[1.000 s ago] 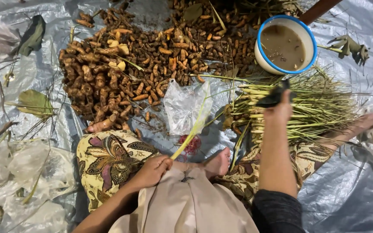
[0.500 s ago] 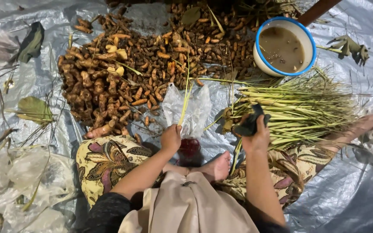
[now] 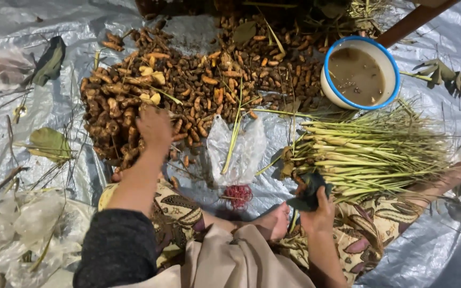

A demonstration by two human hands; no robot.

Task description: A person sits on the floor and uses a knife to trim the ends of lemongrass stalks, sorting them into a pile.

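Note:
My left hand (image 3: 155, 128) reaches forward onto a big heap of brown and orange turmeric roots (image 3: 198, 85), its fingers curled down among them; whether it grips one is hidden. My right hand (image 3: 318, 210) holds a dark knife handle (image 3: 309, 193) beside the cut ends of a bundle of lemongrass stalks (image 3: 374, 154). A clear plastic bag (image 3: 236, 152) with one yellow-green stalk lying on it sits between my hands. A small red net bundle (image 3: 238, 194) lies just below the bag, near my bare foot (image 3: 274, 221).
A white bowl with a blue rim (image 3: 389, 90), full of murky brown water, stands at the back right. Crumpled clear plastic (image 3: 22, 224) lies at the left front. Loose leaves (image 3: 50, 143) and stalks are scattered on the silver tarp (image 3: 438, 250). My patterned cloth covers my lap.
My left hand has let go of the yellow-green stalk, which now lies on the plastic bag, and moved left onto the root heap. My right hand has drawn back with the knife.

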